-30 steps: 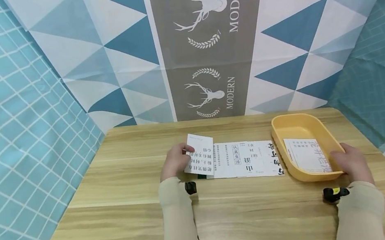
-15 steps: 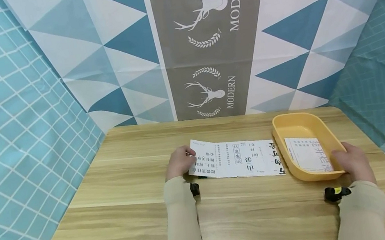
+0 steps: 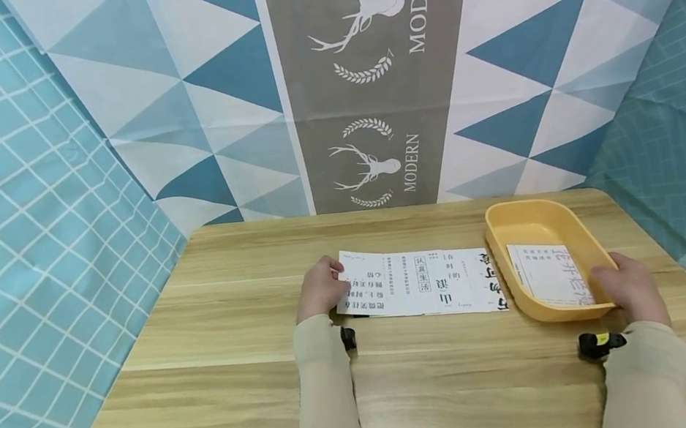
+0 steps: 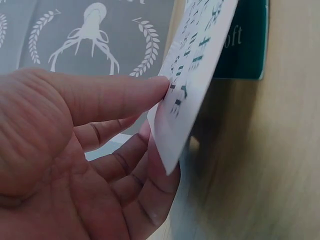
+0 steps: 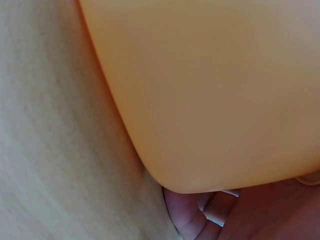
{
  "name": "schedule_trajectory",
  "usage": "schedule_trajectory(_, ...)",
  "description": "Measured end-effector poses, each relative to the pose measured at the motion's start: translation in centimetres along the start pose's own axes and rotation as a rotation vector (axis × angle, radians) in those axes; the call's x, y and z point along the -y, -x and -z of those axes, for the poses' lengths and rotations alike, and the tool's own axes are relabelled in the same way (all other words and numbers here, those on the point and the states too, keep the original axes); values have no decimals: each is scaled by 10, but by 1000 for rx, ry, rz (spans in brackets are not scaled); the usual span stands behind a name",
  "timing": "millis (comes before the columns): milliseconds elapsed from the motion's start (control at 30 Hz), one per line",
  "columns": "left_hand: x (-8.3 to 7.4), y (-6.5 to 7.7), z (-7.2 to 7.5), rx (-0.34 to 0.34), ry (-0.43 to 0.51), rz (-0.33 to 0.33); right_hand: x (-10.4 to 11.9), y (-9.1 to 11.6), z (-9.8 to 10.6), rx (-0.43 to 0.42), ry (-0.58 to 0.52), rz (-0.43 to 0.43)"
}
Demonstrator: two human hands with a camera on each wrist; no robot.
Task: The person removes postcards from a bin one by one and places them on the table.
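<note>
My left hand (image 3: 321, 289) pinches the left edge of a white card (image 4: 187, 100) printed with dark characters, thumb on the printed face and fingers beneath. In the left wrist view the card is tilted up at the held edge, and a dark green card (image 4: 245, 42) shows under it. The held card is the leftmost in a row of overlapping white cards (image 3: 422, 280) on the table. My right hand (image 3: 634, 289) grips the near right corner of a yellow plastic tray (image 3: 526, 216), thumb inside the rim. White printed cards (image 3: 548, 276) lie in the tray.
The wooden table (image 3: 226, 409) runs back to a patterned wall covering (image 3: 356, 79) with blue triangles and deer heads. A teal grid-patterned sheet (image 3: 17, 218) borders the left side. The tray stands just right of the card row.
My left hand has lowered the white card and shifted it slightly right, laying it over the left end of the row. The right hand has kept its grip on the tray.
</note>
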State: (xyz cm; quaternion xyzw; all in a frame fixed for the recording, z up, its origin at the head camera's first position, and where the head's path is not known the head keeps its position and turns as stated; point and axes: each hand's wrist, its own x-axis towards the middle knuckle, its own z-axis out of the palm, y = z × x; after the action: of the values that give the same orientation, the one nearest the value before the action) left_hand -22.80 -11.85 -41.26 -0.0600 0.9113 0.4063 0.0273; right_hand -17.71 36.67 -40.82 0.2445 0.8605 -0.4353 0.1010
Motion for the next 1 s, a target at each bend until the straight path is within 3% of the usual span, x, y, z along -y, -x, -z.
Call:
schedule_trajectory(733, 2, -2, -4, -31, -25, 6, 3, 2, 0, -11, 24, 2)
schedule_trajectory(1000, 3, -1, -5, -56, -47, 8, 2, 2, -1, -1, -16, -12)
